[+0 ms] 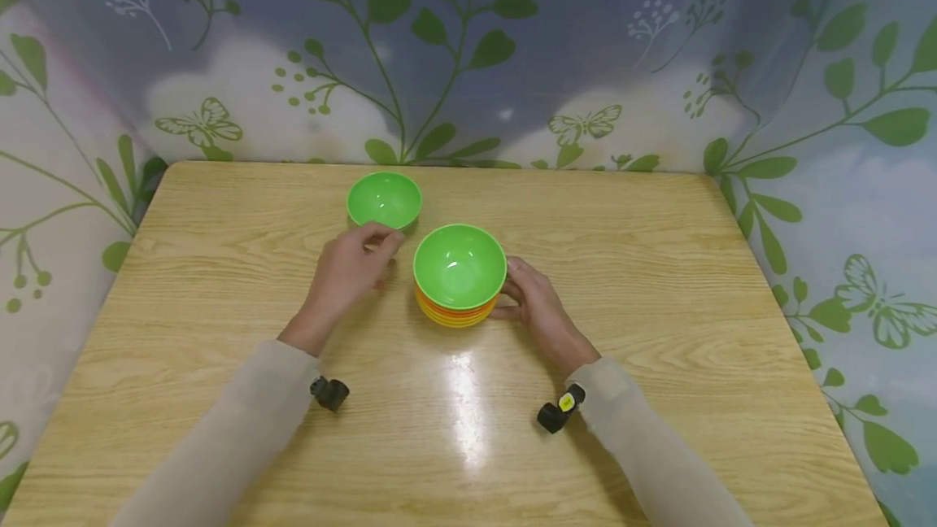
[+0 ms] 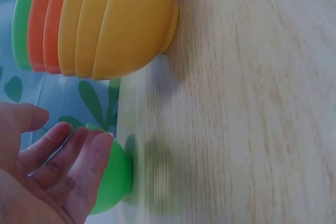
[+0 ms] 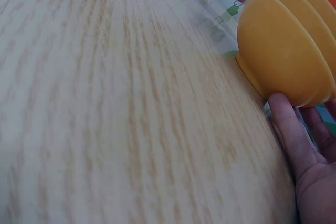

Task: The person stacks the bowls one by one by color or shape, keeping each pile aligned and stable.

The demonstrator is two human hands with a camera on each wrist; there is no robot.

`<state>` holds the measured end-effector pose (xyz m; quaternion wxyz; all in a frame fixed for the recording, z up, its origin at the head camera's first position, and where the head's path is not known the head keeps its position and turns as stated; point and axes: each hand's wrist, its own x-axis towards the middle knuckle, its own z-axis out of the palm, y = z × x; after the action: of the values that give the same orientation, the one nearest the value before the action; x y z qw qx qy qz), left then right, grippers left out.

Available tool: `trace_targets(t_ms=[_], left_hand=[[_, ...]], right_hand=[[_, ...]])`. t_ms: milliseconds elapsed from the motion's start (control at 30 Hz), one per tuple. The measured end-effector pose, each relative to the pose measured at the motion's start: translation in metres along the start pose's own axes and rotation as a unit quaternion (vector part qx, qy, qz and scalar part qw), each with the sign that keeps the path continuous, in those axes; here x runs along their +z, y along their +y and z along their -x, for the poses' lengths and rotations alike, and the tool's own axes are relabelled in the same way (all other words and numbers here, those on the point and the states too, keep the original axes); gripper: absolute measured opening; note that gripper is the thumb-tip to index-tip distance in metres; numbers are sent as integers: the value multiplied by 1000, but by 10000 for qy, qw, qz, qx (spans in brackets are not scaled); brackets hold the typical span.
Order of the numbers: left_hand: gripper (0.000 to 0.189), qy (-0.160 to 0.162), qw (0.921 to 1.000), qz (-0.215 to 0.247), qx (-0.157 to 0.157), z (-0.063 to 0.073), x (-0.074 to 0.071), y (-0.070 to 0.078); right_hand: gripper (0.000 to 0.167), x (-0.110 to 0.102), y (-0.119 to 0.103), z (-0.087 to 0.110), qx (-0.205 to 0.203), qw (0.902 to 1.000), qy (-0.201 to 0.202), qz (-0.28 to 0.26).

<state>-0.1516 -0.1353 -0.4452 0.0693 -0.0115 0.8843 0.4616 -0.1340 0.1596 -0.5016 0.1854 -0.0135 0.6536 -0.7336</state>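
A stack of bowls stands on the table, its top green bowl [image 1: 459,267] above orange and yellow bowls [image 2: 131,30]. My right hand [image 1: 540,306] rests against the stack's right side, thumb and fingers spread along it. In the right wrist view, the thumb [image 3: 286,124] is beside the foot of the lowest yellow bowl [image 3: 283,45]. A separate green bowl [image 1: 384,200] stands behind and to the left of the stack. My left hand [image 1: 351,263] is at that bowl's near side, fingers loosely bent, thumb apart from them in the left wrist view. Whether it touches the bowl is unclear.
The wooden table [image 1: 644,267] carries the bowls. Patterned fabric [image 1: 468,63] with leaves and butterflies rises beyond its back edge and along both sides. A small black device [image 1: 331,393] sits at the left wrist, and another black device [image 1: 560,409] at the right wrist.
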Motion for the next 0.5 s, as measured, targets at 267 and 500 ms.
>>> trace_targets(t_ms=[267,500], left_hand=[[40,187,9998,-71,36,-2,-8,-2],[45,306,9995,-21,39,-5,-15,-5]], right_hand=[[57,0,0,0,2,10000,10,5],[57,-2,2,-1,10,10000,15,38]])
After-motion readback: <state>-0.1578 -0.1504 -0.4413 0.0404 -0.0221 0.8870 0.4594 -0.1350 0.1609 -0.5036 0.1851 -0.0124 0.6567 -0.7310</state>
